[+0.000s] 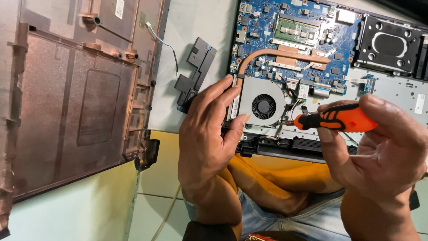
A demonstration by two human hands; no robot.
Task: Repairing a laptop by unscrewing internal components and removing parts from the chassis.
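Two hands: right hand (pixel 383 151) clamped on orange screwdriver (pixel 334 119), left hand (pixel 207 134) fingertips against cooling fan (pixel 262 106).

My left hand (pixel 207 134) braces the edge of the opened laptop (pixel 312 67), fingers (pixel 238 122) touching the grey cooling fan (pixel 262 106). My right hand (pixel 379 151) grips an orange-and-black screwdriver (pixel 334 119), tip at the fan's lower right corner. A copper heat pipe (pixel 276 54) arcs above; the removed bottom cover (pixel 76 93) lies left, a black speaker (pixel 196 73) between.
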